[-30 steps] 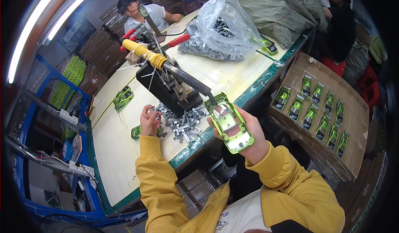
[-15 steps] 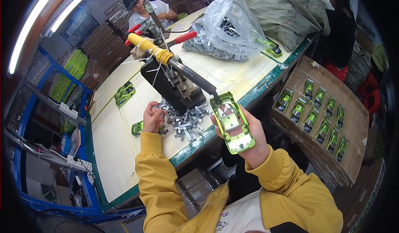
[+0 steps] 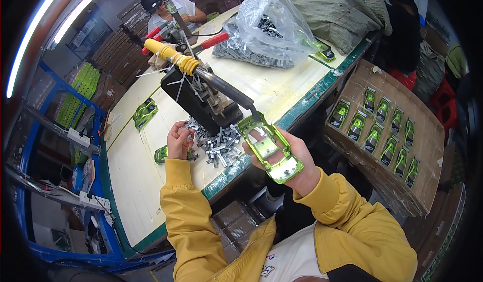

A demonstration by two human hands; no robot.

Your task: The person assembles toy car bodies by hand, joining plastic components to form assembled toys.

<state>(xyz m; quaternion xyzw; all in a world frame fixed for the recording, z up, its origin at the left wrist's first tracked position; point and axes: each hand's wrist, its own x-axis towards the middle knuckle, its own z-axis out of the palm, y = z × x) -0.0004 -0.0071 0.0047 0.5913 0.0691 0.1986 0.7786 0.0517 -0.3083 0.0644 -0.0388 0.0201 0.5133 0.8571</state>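
In my right hand [image 3: 303, 174] is a shiny green toy car body shell [image 3: 285, 169], hollow inner side facing up and tilted. Its far end is close to the dark tip of a lever press [image 3: 221, 112] with a yellow-wrapped handle; whether they touch I cannot tell. My left hand [image 3: 178, 142] is closed in a pinch beside a pile of small silvery metal clips [image 3: 221, 146]. A small silvery bit shows at its fingertips, mostly hidden. Just left of that hand lies another green toy car [image 3: 161, 154], partly covered.
Another green toy car body [image 3: 145, 114] lies on the table [image 3: 131, 181]. Behind the press stands a clear bag [image 3: 251, 50] of metal parts beside a grey-green sack [image 3: 327, 15]. A carton [image 3: 347, 143] at right bears rows of green car shells. A co-worker [image 3: 173, 13] sits opposite.
The whole scene has shifted slightly left and up in view. The car shell has turned a little in my right hand. My left hand keeps its pinch beside the clips.
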